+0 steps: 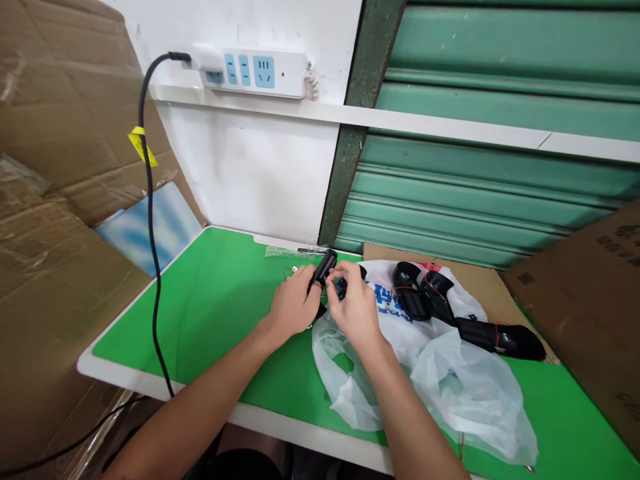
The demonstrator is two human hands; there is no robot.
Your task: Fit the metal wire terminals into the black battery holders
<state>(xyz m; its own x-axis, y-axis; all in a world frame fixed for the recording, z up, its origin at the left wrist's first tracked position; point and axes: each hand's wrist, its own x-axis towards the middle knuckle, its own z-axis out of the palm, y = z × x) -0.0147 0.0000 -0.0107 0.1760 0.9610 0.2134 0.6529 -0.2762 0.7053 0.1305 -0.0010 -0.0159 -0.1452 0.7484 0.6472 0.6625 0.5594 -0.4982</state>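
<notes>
Fronting a green shutter (500,167), a green table (200,300) bears black parts (523,342).

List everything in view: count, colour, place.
Power strip: 1, white, wall
Cable: 1+, black, left
Tag: 1, yellow, on cable
Wall: 1, white, behind table
Rail: 1, white, across wall
Shutter: 1, green, back right
Cartons: 2+, brown, both sides
Sheet: 1, blue-white, left
Table: 1, green, under hands
Cardboard: 1, brown, back right
Packet: 1, clear, table's back edge
Bag: 1+, white, table right
Loose parts: 3+, black with red wires, table right
Held part: 1, black, between hands
Left hand: 1, bare, on held part
Right hand: 1, bare, at held part
</notes>
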